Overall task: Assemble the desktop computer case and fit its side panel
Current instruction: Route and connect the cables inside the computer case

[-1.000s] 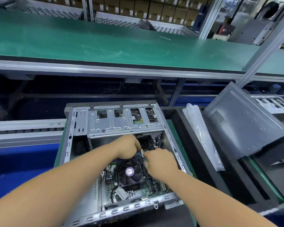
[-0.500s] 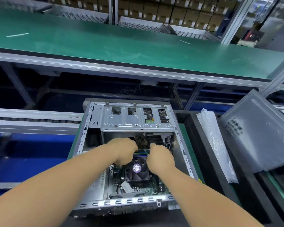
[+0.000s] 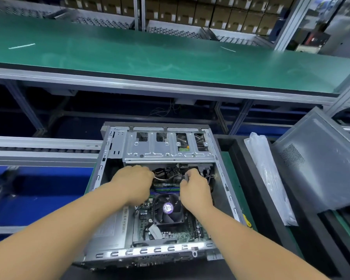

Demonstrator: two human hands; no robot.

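At six o'clock, inside the open computer case (image 3: 117, 225), I see my left hand (image 3: 134, 183) pinching a pale cable (image 3: 164, 179) and my right hand (image 3: 195, 189) gripping a dark connector (image 3: 187, 176) above the fan (image 3: 168, 209). The side panel (image 3: 319, 166) leans at three o'clock.

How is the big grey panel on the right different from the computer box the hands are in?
The side panel leans tilted and apart to the right; the computer case lies flat on its side. The side panel is one plain sheet with a small mesh vent; the computer case is open, showing a fan and cables. Both hands, left hand and right hand, work inside the computer case; neither touches the side panel. Both are grey metal.
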